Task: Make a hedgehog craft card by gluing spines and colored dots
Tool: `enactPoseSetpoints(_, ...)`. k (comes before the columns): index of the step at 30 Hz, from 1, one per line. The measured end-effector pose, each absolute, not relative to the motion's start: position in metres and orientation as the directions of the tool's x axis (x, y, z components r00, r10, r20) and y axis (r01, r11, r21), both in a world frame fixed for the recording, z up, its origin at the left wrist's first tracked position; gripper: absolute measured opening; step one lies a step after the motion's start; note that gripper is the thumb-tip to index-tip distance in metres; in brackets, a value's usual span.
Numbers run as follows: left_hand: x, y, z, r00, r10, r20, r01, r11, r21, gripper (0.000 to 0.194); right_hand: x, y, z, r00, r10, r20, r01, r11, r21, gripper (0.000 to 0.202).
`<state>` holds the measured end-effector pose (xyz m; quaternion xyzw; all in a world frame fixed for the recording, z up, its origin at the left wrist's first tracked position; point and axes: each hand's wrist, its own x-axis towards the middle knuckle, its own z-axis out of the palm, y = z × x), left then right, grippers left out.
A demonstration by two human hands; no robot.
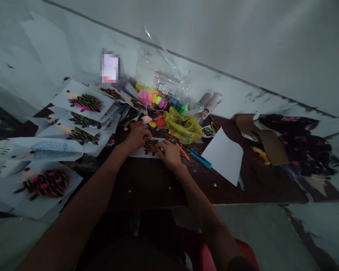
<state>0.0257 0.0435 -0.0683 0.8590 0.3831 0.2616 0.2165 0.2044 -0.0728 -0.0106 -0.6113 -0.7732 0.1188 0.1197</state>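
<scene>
A small hedgehog picture (150, 146), with dark striped seed-like spines over an orange-brown body, lies on a white paper sheet (141, 154) at the middle of the table. My left hand (137, 137) is at the sheet's upper left, its fingers bent in near the spines. From the right, my right hand (171, 153) reaches the hedgehog's edge with thumb and fingertips close together. Anything small between the fingers of either hand is too dark to make out. Just beyond, a yellow plastic bag (183, 126) holds more dark seed-like pieces.
Finished-looking hedgehog sheets (84, 102) are stacked on the left. Colourful clay packs (155, 98) in clear plastic stand against the wall. Right of my hands lie an orange pen-like tool (183, 152), a blue tool (200, 158), and white paper (224, 156). Dark floral cloth (293, 139) lies far right.
</scene>
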Motion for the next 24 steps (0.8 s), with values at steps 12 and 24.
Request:
enactPoseSetpoints(12, 0.027, 0.044, -0.069, 0.567, 0.778, 0.272, 0.561, -0.606, 0.564, 0.028, 0.200, -0.071, -0.010, -0.222, 0.975, -0.010, 0.951, 0.214, -0.221, 0.024)
enactPoseSetpoints(24, 0.027, 0.044, -0.067, 0.576, 0.768, 0.280, 0.554, -0.619, 0.557, 0.028, 0.191, -0.069, -0.004, -0.204, 0.977, -0.067, 0.972, 0.195, -0.130, 0.027)
